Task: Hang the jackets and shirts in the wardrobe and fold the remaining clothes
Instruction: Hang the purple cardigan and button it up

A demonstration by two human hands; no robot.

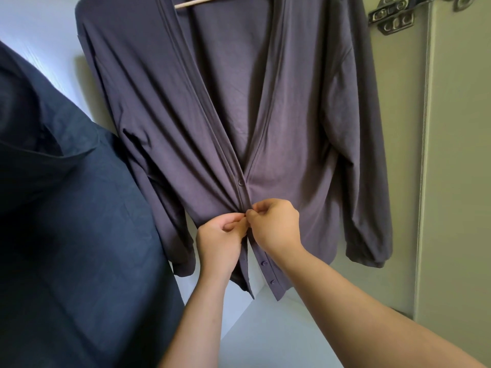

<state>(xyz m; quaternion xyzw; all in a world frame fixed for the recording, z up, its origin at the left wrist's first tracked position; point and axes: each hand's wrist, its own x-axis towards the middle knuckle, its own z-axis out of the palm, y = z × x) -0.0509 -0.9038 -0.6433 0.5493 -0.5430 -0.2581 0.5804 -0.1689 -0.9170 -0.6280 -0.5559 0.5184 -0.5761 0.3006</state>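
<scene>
Cardigan (pixel 148 115) pinched at front edges.
Left grip (pixel 220 235) and right grip (pixel 276 224), fingers curled, held both edges together, touching.

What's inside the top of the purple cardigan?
A wooden hanger bar shows in the open neck of the cardigan. Its ends are covered by the shoulders.

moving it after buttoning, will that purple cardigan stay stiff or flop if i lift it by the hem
Probably floppy: the cardigan drapes in soft folds off the hanger and bunches where the left hand and right hand pinch its front. It looks thin, so likely light.
</scene>
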